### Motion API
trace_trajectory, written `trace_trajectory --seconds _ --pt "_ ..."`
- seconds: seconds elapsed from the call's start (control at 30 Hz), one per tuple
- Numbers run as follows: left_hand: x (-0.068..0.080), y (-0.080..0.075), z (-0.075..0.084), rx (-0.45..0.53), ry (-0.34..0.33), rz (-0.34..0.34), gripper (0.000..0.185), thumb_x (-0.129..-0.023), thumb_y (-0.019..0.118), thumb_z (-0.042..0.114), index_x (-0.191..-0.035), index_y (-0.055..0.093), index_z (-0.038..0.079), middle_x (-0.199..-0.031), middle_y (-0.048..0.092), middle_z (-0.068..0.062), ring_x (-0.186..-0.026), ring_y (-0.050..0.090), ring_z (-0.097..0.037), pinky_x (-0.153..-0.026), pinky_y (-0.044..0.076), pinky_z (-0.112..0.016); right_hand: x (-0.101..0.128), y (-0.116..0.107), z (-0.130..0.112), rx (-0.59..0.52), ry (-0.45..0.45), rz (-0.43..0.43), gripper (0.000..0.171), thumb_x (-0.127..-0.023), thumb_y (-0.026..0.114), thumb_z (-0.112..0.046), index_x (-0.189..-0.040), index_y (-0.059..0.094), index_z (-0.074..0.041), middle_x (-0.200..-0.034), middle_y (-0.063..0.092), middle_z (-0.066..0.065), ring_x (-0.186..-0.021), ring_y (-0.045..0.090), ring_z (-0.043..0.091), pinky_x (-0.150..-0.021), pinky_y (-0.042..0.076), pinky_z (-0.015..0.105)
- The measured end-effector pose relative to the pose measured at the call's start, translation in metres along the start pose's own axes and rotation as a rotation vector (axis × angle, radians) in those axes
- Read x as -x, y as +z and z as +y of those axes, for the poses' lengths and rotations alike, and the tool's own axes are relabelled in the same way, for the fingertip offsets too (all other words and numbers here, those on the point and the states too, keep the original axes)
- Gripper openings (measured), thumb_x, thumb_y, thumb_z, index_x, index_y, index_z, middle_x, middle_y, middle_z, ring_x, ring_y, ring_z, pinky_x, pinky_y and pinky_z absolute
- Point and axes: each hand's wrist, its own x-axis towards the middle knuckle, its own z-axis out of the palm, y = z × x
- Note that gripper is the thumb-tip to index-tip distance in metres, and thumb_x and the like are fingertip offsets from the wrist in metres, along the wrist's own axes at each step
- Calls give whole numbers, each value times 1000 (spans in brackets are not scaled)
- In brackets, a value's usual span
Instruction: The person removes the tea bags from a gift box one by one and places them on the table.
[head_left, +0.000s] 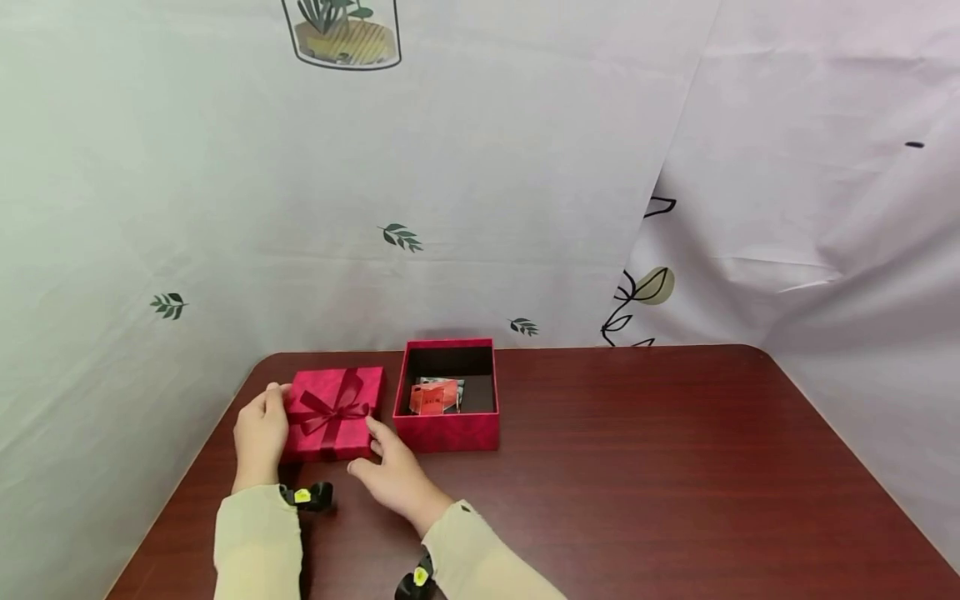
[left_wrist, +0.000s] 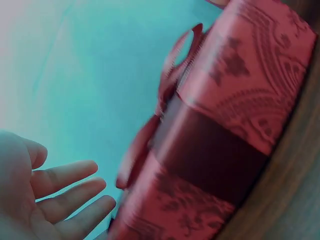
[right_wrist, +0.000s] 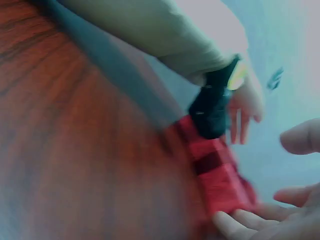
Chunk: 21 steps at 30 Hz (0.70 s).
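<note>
Pale sleeves [head_left: 258, 542] reach a beribboned lid [head_left: 347, 427]; left hand [head_left: 260, 429] and right hand [head_left: 399, 479], fingers spread, flank it, apparently positioning it. Lifting would call for closing both.

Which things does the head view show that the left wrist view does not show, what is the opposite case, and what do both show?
Only the head view: the open box with small cards inside, the pale sleeves and the leaf prints on the backdrop.

Only the left wrist view: a close look at the dark curling pattern on the side of the red lid; the head view does not resolve it.

Both: that lid with its ribbon bow, the left hand and the wooden table.
</note>
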Motion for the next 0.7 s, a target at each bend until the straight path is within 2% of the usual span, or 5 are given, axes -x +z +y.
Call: trace_trajectory --seconds 0.17,0.33,0.5,0.6,0.7 --pt "3 -2 12 8 86 5 63 -110 21 43 -140 59 3 -148 51 -24 -139 43 -43 -113 33 -59 11 -22 -21 123 -119 -98 56 -96 63 -12 -150 49 -9 -141 59 9 -118 63 14 -95 52 22" --pt "9 -3 29 35 197 -17 56 -111 25 39 -142 57 4 -137 58 -28 -131 51 -43 -106 38 -59 21 -46 -37 172 -247 -54 41 -95 59 -8 -136 62 -11 -116 69 7 -93 63 0 -85 54 20" --pt "19 -2 48 74 258 -42 55 -111 29 40 -144 57 6 -137 60 -25 -132 52 -39 -106 40 -58 26 -67 -45 144 -325 70 21 -97 60 -5 -113 72 -8 -99 73 5 -83 68 12 -76 55 21" --pt "24 3 58 99 298 -46 54 -111 31 42 -143 58 7 -136 62 -24 -133 53 -38 -109 39 -57 26 -79 -47 86 -363 142 17 -96 60 -1 -108 73 -2 -98 74 10 -83 70 25 -73 57 23" --pt "29 8 68 110 356 -56 52 -111 34 40 -141 59 6 -133 63 -24 -131 55 -38 -108 40 -56 23 -91 -49 23 -395 210 16 -96 60 1 -105 72 0 -98 73 15 -82 71 26 -74 60 28"
